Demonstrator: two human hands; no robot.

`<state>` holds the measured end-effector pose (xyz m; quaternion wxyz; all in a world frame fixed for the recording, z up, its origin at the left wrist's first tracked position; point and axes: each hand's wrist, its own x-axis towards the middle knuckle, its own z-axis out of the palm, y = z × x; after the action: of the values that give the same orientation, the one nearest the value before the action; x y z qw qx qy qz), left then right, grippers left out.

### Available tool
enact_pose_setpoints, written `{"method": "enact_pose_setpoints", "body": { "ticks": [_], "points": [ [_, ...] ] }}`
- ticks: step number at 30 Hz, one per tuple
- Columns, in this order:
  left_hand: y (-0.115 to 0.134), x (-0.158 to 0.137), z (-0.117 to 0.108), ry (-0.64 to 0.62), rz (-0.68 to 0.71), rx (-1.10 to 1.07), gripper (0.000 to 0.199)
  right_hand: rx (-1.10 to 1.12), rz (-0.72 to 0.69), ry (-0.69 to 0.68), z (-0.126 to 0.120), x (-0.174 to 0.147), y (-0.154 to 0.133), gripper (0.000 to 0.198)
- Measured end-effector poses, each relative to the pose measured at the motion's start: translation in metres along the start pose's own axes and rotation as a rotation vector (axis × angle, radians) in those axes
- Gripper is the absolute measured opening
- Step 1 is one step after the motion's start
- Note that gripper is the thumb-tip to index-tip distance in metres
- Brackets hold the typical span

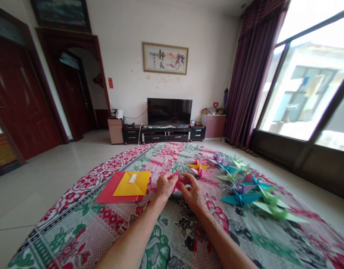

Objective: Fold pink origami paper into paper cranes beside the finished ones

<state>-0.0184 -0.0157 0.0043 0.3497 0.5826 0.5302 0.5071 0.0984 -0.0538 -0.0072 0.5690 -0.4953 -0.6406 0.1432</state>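
A small folded piece of pink paper (177,181) is held up between my two hands over the patterned tablecloth. My left hand (165,185) pinches its left side with thumb and fingers. On the other side, my right hand (192,189) grips the paper's right edge, fingers curled. Left of my hands lie red paper sheets (106,190) with a yellow sheet (141,183) on top, and a small white slip (132,178) rests on the yellow one. Just beyond my right hand sit a yellow paper crane (198,164) and a pink paper crane (200,172).
Several folded cranes in blue, green and purple, such as a blue crane (240,198), spread over the right of the table. The round table's flowered cloth (105,235) reaches its edge. Beyond stand a television (169,112) on a low black cabinet (155,136) and a window at right.
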Motion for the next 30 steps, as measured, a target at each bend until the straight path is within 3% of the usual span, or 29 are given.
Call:
{"method": "enact_pose_setpoints", "body": {
  "ticks": [7, 12, 24, 30],
  "points": [
    [-0.002, 0.000, -0.001, -0.015, 0.085, 0.114, 0.020, -0.069, -0.073, -0.024, -0.003, -0.001, -0.010, 0.023],
    [-0.002, 0.000, 0.000, -0.044, 0.119, 0.026, 0.022, -0.079, -0.083, -0.028, -0.002, -0.002, -0.011, 0.026],
    [0.017, -0.012, -0.004, -0.209, 0.030, -0.345, 0.019, -0.013, -0.094, -0.042, -0.005, -0.002, -0.012, 0.036],
    [0.015, -0.011, -0.002, -0.194, -0.005, -0.373, 0.022, 0.001, -0.108, -0.059, -0.007, -0.003, -0.015, 0.037]
  ]
}}
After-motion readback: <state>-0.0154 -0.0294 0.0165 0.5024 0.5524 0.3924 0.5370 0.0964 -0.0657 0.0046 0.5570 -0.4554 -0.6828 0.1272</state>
